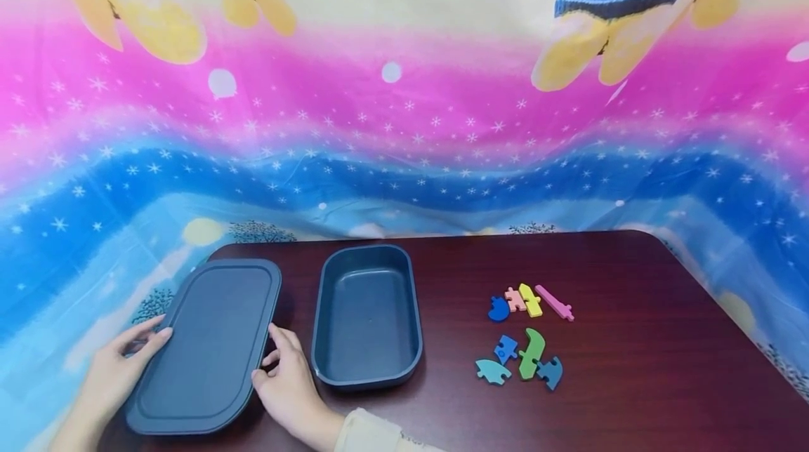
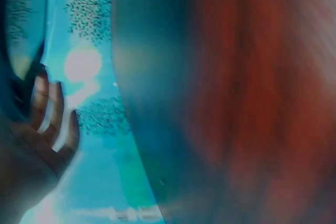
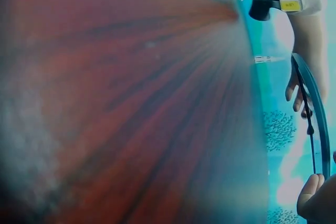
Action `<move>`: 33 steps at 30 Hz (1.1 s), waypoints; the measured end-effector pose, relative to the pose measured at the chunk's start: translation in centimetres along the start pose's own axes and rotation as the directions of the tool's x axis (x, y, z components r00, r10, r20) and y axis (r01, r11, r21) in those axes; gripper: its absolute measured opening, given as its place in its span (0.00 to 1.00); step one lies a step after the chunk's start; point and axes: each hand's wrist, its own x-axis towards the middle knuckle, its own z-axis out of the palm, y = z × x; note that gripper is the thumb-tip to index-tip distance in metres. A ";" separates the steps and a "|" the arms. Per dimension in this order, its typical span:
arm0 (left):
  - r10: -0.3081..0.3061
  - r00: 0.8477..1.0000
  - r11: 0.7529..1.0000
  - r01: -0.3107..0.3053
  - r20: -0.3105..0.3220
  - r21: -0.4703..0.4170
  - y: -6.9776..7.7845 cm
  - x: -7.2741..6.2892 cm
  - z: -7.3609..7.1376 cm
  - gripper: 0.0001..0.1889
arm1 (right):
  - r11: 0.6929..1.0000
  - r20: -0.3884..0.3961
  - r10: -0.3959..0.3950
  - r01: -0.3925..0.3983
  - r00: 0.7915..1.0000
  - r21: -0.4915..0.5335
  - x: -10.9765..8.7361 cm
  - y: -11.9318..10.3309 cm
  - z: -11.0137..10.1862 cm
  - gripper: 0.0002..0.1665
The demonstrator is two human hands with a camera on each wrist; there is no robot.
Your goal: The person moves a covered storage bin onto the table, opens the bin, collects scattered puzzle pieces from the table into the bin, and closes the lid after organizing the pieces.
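Left grip (image 1: 119, 370), right grip (image 1: 291, 383), lid (image 1: 207, 345) between

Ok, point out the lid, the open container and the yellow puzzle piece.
Lid (image 1: 205, 347), head view: middle of its flat panel.
Open container (image 1: 369, 322), head view: bare inside floor.
Yellow puzzle piece (image 1: 531, 302), head view: middle of its face.

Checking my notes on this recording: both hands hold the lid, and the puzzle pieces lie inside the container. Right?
Not quite: the head view shows the puzzle pieces on the table, right of the container. The left hand and right hand do hold the lid.
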 end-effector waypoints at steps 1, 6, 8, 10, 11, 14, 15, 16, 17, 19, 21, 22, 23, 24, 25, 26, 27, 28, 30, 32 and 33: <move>0.001 1.000 1.000 -0.001 0.009 0.001 0.1 0.1 0.1 0.37 | 1.000 -0.006 0.004 -0.004 1.000 0.006 0.1 0.1 0.1 0.39; 0.005 0.999 1.000 -0.004 0.045 -0.019 0.9 0.7 0.3 0.38 | 0.998 -0.062 0.064 -0.062 0.996 0.029 0.8 0.5 0.3 0.37; 0.008 0.998 1.000 -0.007 0.057 -0.022 1.1 0.8 0.4 0.38 | 0.995 -0.082 0.097 -0.095 0.992 0.029 1.1 0.7 0.4 0.37; 0.011 0.997 1.000 -0.011 0.082 -0.010 1.1 1.0 0.4 0.38 | 0.992 -0.092 0.128 -0.126 0.987 0.029 1.4 0.8 0.4 0.38; 0.012 0.995 1.000 -0.011 0.103 -0.009 1.1 1.0 0.4 0.38 | 0.990 -0.096 0.142 -0.139 0.985 0.033 1.4 0.9 0.5 0.38; 0.017 0.985 1.000 -0.016 0.169 -0.009 0.8 1.2 0.4 0.38 | 0.983 -0.105 0.182 -0.179 0.978 0.040 1.6 1.1 0.5 0.39; 0.020 0.982 1.000 -0.018 0.189 -0.010 0.7 1.2 0.4 0.38 | 0.981 -0.103 0.196 -0.193 0.975 0.038 1.7 1.1 0.6 0.40; 0.022 0.978 1.000 -0.019 0.207 -0.017 0.6 1.3 0.5 0.38 | 0.978 -0.098 0.210 -0.208 0.973 0.033 1.7 1.1 0.6 0.40; 0.021 0.975 1.000 -0.017 0.222 -0.023 0.4 1.3 0.5 0.38 | 0.974 -0.089 0.225 -0.223 0.970 0.030 1.7 1.2 0.6 0.40; 0.021 0.973 1.000 -0.019 0.230 -0.011 0.2 1.4 0.7 0.39 | 0.966 -0.063 0.257 -0.256 0.964 0.012 1.7 1.2 0.5 0.41; 0.026 0.971 1.000 -0.024 0.239 -0.008 0.1 1.6 0.9 0.39 | 0.958 -0.037 0.285 -0.285 0.958 0.000 1.7 1.2 0.4 0.42; 0.030 0.970 1.000 -0.030 0.240 -0.003 0.0 1.7 1.0 0.39 | 0.956 -0.027 0.294 -0.294 0.956 -0.001 1.7 1.3 0.3 0.42; 0.034 0.970 0.999 -0.037 0.241 0.005 0.0 1.8 1.1 0.39 | 0.953 -0.021 0.302 -0.302 0.953 0.001 1.8 1.3 0.3 0.42; 0.039 0.970 0.999 -0.044 0.239 0.016 0.0 1.9 1.2 0.39 | 0.951 -0.018 0.310 -0.310 0.950 -0.001 1.8 1.3 0.2 0.42; 0.043 0.970 0.999 -0.050 0.240 0.022 0.0 2.0 1.3 0.38 | 0.950 -0.013 0.313 -0.313 0.950 -0.001 1.8 1.3 0.2 0.42; 0.046 0.969 0.998 -0.055 0.242 0.033 0.0 2.1 1.4 0.37 | 0.949 -0.010 0.316 -0.316 0.949 -0.004 1.8 1.3 0.2 0.42; 0.044 0.969 0.997 -0.058 0.243 0.049 0.1 2.1 1.5 0.37 | 0.948 -0.007 0.317 -0.317 0.948 -0.010 1.8 1.3 0.2 0.42; 0.040 0.969 0.997 -0.056 0.245 0.062 0.1 2.1 1.6 0.37 | 0.948 -0.002 0.318 -0.318 0.948 -0.015 1.8 1.3 0.2 0.42; 0.029 0.966 0.995 -0.051 0.257 0.081 0.2 2.3 1.7 0.36 | 0.948 0.007 0.317 -0.317 0.948 -0.028 1.7 1.3 0.2 0.43; 0.016 0.963 0.994 -0.043 0.270 0.095 0.3 2.3 1.9 0.36 | 0.950 0.018 0.313 -0.312 0.950 -0.031 1.7 1.3 0.2 0.43; 0.009 0.961 0.994 -0.038 0.276 0.100 0.4 2.3 1.9 0.36 | 0.951 0.021 0.310 -0.309 0.951 -0.030 1.7 1.3 0.2 0.44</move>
